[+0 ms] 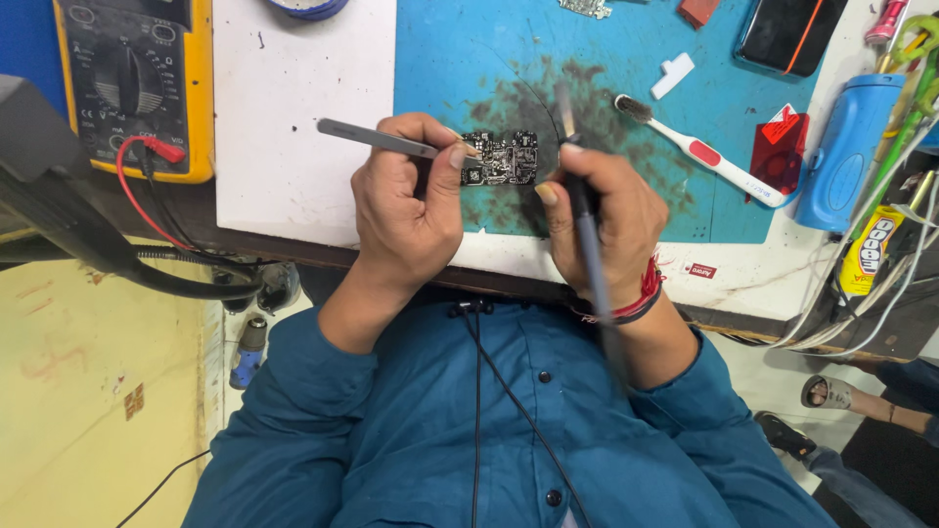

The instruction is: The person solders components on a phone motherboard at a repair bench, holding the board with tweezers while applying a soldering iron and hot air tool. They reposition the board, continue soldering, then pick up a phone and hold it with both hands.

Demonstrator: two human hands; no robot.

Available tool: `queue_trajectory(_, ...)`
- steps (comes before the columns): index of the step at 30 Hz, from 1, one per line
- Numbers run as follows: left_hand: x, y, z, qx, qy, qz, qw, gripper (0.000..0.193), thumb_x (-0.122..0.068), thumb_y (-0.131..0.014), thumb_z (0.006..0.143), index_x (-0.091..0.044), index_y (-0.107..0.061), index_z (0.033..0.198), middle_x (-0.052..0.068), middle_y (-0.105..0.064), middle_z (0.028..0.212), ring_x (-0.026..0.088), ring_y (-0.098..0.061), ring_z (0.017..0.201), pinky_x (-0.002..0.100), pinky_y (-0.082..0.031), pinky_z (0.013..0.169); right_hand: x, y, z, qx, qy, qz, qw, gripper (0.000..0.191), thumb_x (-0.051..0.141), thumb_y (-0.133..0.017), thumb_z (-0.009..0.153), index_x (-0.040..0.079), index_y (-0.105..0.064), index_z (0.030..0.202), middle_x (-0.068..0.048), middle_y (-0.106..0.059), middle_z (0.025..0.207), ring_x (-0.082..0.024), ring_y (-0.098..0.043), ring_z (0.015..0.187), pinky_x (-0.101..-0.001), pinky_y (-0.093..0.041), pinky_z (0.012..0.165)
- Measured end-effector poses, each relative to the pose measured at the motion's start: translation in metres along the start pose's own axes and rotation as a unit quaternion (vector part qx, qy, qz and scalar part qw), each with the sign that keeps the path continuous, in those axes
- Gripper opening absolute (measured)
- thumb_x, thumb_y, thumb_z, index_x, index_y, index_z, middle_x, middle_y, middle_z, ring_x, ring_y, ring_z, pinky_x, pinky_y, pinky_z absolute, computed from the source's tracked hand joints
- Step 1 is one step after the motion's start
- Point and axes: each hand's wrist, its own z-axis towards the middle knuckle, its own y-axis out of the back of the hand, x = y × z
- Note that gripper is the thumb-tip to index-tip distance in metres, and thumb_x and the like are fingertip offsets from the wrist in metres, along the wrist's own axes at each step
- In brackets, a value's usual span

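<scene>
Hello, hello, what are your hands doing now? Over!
Left hand grips grey metal tweezers. Right hand holds dark pen-shaped tool. Small black circuit board between them, unobstructed.

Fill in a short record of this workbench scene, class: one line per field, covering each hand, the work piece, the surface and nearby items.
left hand: holds tweezers, thumb at the board's left edge
right hand: holds a soldering iron, tip beside the board's right edge
board: small, dark, flat on the mat
mat: blue, stained dark around the board
left of mat: yellow multimeter with red lead
right of mat: toothbrush, blue bottle, phone
</scene>
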Motion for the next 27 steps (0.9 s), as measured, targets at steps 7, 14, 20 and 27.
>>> queue_trajectory(7, 0.004, -0.0004, -0.0021, -0.001, -0.009, 0.026, 1.0, 0.012, -0.001, -0.061, 0.11, 0.0, -0.052, 0.118, 0.011, -0.071, 0.097, 0.013, -0.07, 0.079, 0.024, -0.055, 0.067, -0.0034, 0.0087, -0.0049, 0.066, 0.071, 0.026, 0.995, 0.011, 0.012, -0.072, 0.099, 0.002, -0.067, 0.1, -0.012, -0.068, 0.082, -0.027, -0.066, 0.07, -0.0345, -0.05, 0.063)
queue_trajectory(14, 0.0017, -0.0019, -0.0014, 0.012, 0.013, 0.023, 1.0, 0.011, -0.001, -0.061, 0.109, 0.0, -0.053, 0.116, 0.009, -0.071, 0.093, 0.012, -0.07, 0.078, 0.026, -0.056, 0.068, -0.0011, 0.0067, -0.0012, 0.072, 0.079, 0.028, 0.994, 0.007, 0.006, -0.071, 0.094, 0.002, -0.067, 0.098, -0.011, -0.067, 0.079, -0.027, -0.065, 0.067, -0.0381, -0.048, 0.064)
queue_trajectory(20, 0.001, -0.002, -0.0003, 0.01, 0.005, 0.029, 1.0, 0.011, -0.001, -0.061, 0.109, -0.001, -0.054, 0.117, 0.008, -0.071, 0.093, 0.011, -0.07, 0.079, 0.026, -0.056, 0.069, 0.0002, 0.0061, -0.0011, 0.08, 0.076, 0.022, 0.994, 0.009, 0.006, -0.073, 0.093, 0.003, -0.067, 0.098, -0.011, -0.067, 0.079, -0.027, -0.065, 0.068, -0.0376, -0.049, 0.065)
queue_trajectory(27, 0.0001, -0.0015, -0.0006, 0.008, 0.003, 0.042, 0.999, 0.011, -0.001, -0.062, 0.109, 0.0, -0.054, 0.116, 0.007, -0.068, 0.09, 0.01, -0.066, 0.074, 0.026, -0.053, 0.066, 0.0005, 0.0051, -0.0002, 0.081, 0.076, 0.018, 0.994, 0.009, 0.005, -0.074, 0.092, 0.003, -0.067, 0.098, -0.01, -0.067, 0.078, -0.027, -0.065, 0.068, -0.0376, -0.049, 0.065)
